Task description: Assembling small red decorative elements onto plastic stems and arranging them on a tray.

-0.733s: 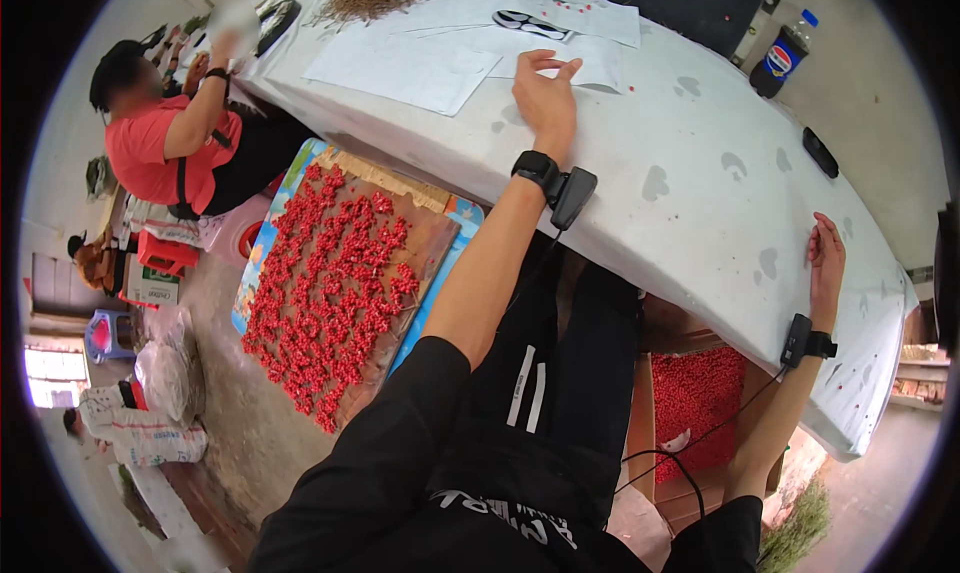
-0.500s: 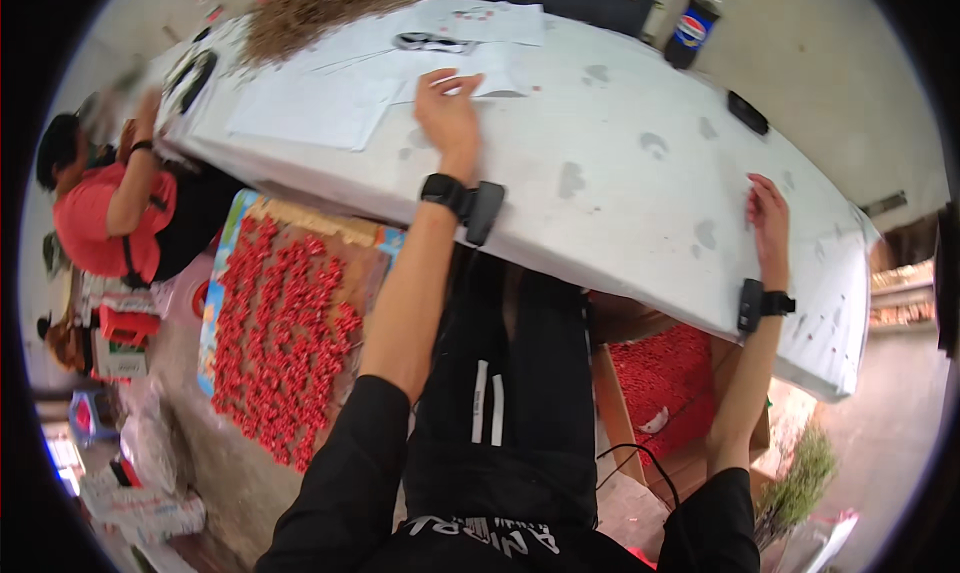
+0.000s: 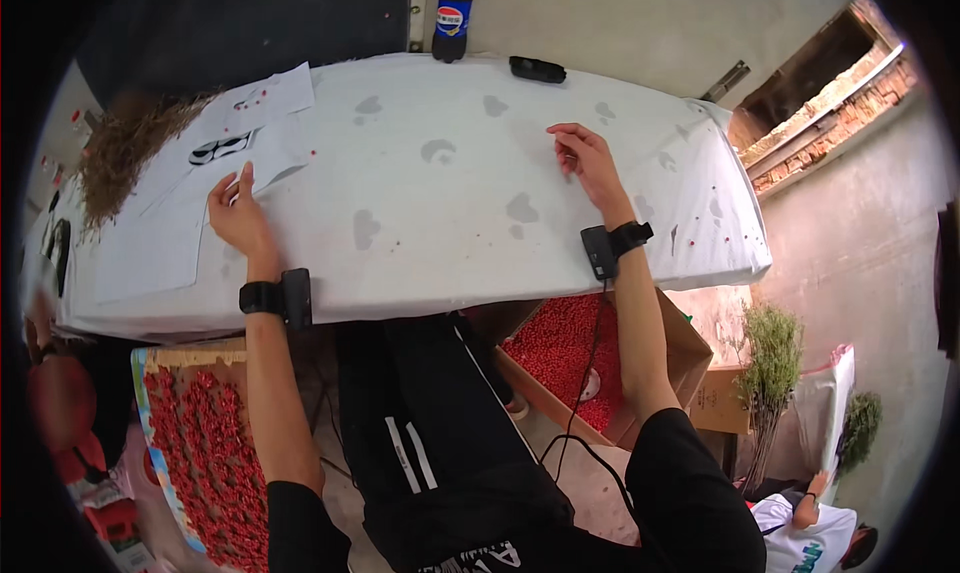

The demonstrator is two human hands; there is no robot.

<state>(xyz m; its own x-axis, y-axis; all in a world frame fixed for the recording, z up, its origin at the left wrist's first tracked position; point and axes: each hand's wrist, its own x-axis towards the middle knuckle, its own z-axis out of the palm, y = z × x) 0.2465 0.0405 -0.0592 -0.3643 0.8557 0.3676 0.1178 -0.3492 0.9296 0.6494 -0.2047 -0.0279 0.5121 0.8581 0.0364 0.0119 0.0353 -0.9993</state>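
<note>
Both my hands hover over or rest near a table (image 3: 440, 233) with a white cover and grey heart shapes; I cannot tell if they touch it. My left hand (image 3: 240, 218) is beside white paper sheets (image 3: 150, 258), fingers apart, with nothing seen in it. A black-and-white item (image 3: 220, 150) lies on the sheets just beyond it. My right hand (image 3: 592, 165) is farther right, its index finger stretched and the others loosely bent, with nothing visible in it. A heap of thin brown twigs (image 3: 125, 158) lies at the table's left end.
A dark drink bottle (image 3: 452, 23) and a black case (image 3: 537, 69) are at the back edge. Below are a cardboard box (image 3: 690, 353) of small red pieces and a board (image 3: 195, 357) of red clusters. Green stalks (image 3: 770, 358) stand right. Other people (image 3: 815, 533) appear at both sides.
The view has turned to the right, so the table and bottle sit farther left. My hands stay apart over the table. A person at the lower right has come into view.
</note>
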